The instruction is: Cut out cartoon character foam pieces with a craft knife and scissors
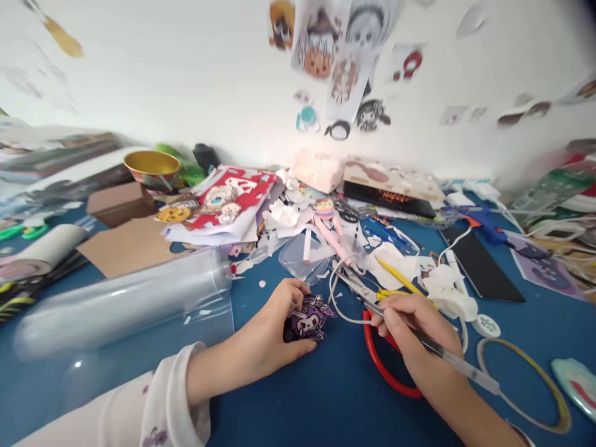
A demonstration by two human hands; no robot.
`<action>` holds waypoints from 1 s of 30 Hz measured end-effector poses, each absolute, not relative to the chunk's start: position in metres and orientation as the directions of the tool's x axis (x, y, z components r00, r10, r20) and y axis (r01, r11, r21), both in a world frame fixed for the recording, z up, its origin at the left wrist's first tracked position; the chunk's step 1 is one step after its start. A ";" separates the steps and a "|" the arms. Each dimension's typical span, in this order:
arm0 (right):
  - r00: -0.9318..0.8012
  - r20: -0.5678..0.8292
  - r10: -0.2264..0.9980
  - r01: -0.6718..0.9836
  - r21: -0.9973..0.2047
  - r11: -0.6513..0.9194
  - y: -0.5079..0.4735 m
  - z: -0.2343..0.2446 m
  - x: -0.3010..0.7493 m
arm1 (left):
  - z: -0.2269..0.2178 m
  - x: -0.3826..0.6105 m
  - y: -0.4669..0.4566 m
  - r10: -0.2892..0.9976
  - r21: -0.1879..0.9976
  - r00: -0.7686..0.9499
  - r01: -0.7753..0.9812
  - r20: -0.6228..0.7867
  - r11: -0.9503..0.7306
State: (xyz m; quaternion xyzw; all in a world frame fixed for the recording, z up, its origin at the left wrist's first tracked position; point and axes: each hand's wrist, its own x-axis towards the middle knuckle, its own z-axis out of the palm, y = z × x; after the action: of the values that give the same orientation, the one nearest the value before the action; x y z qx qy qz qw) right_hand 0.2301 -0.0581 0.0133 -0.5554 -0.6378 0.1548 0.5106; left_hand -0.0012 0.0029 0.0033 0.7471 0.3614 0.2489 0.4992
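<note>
My left hand (pixel 279 326) is closed around a small purple-and-black cartoon cutout (pixel 310 326), with the thumb along its lower edge and the fingers curled over its top. In my right hand (pixel 414 335) is a slim pen-shaped tool (pixel 444 354), clear and grey, with a cord leaving its rear end. Its front end points left, toward the cutout, but stays apart from it. Under that hand lie scissors with red handles (pixel 388 372), their blades (pixel 356 287) pointing up and left. A yellow-handled tool (pixel 400 279) and a white cord (pixel 342 313) lie just beyond.
A roll of clear plastic film (pixel 130 304) stretches across the left. Behind are brown card (pixel 123 248), a stack of printed papers (pixel 218 233) and a gold-lined bowl (pixel 151 162). Crumpled tissue (pixel 449 292), a pink pen-like tool (pixel 333 239) and a blue glue gun (pixel 487 223) clutter the back right.
</note>
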 end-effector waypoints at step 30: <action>0.391 0.656 0.645 0.654 -0.692 0.307 -0.050 0.013 0.254 | 0.002 0.001 0.044 0.924 0.960 0.283 -0.187 0.258 -0.211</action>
State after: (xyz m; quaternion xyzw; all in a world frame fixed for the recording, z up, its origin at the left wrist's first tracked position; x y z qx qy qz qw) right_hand 0.2541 -0.0500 0.0129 -0.5888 -0.5518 -0.0036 0.5906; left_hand 0.0005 0.0442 0.0022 0.5875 0.3137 0.5100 0.5444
